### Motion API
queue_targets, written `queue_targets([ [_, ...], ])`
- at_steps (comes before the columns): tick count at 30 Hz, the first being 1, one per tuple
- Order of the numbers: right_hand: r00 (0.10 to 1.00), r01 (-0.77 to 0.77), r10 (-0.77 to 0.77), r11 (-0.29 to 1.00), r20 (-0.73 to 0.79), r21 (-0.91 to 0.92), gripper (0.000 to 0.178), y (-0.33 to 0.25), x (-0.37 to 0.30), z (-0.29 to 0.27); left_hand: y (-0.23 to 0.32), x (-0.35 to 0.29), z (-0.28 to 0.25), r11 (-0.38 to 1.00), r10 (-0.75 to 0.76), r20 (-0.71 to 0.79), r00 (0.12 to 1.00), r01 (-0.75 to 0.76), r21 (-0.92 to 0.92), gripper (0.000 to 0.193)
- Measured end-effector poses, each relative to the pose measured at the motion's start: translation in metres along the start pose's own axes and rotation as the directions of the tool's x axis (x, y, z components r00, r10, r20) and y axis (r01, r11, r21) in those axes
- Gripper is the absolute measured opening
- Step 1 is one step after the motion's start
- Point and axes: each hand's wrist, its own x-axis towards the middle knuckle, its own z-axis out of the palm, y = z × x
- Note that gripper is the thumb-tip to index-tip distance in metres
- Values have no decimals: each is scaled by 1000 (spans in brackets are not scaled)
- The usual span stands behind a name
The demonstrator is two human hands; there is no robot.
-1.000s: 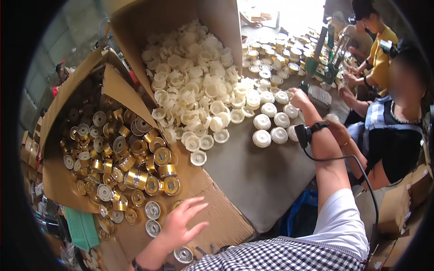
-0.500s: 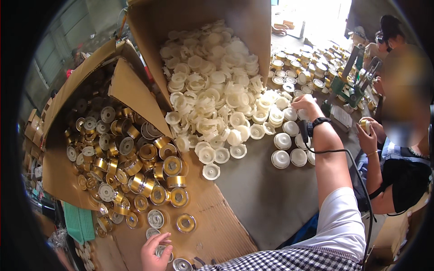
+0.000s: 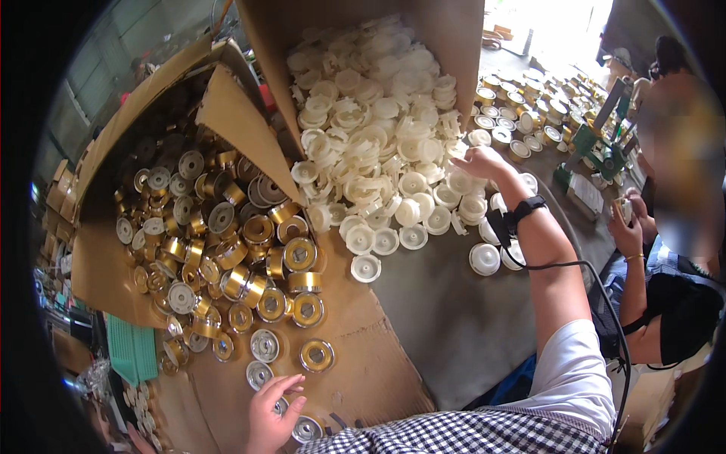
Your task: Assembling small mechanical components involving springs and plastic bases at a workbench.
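My right hand [image 3: 484,163] reaches far forward to the right edge of a heap of translucent white plastic caps [image 3: 386,113]. Its fingers are bent together against the caps, and whatever is in them is hidden. Round white discs [image 3: 485,259] lie in rows under my right forearm. My left hand [image 3: 277,415] is near the front edge, fingers stretched and thumb apart, holding nothing. It hovers over a silver-faced ring [image 3: 281,406], partly covering it. Close by lie more silver-faced rings [image 3: 264,346] and a gold ring [image 3: 316,355], on flattened cardboard [image 3: 355,340].
An open carton [image 3: 98,257] spills gold rings at left. Green baskets [image 3: 130,348] stand beside it. Another carton [image 3: 461,53] holds the white caps. At right are a green hand press [image 3: 597,147], finished-looking gold-and-white pieces [image 3: 556,106] and a co-worker's hands [image 3: 628,219]. A black cable [image 3: 582,265] hangs along my right arm.
My right hand has moved left, from the rows of white discs to the edge of the cap heap. My left hand stays over the silver-faced rings. The whole view has shifted slightly.
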Motion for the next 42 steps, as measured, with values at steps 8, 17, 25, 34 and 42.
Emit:
queue_targets([
  [8,963,60,-44,997,-265,52,55,-53,-42,48,8,-19,-1,996,94,-142,985,-95,3,32],
  [17,911,-48,64,998,-407,49,62,-134,-96,98,-13,-71,-9,977,214,-372,903,-188,104,31],
  [25,962,64,29,943,-272,327,65,-171,-122,108,-35,-93,-1,964,242,-465,851,-157,214,44],
  [34,946,208,-97,913,-308,351,78,-159,-117,131,-36,-96,5,945,301,-410,861,-210,252,45],
  [42,912,223,-20,861,-409,456,65,-160,-127,128,-52,-106,10,926,245,-346,905,-113,360,90],
])
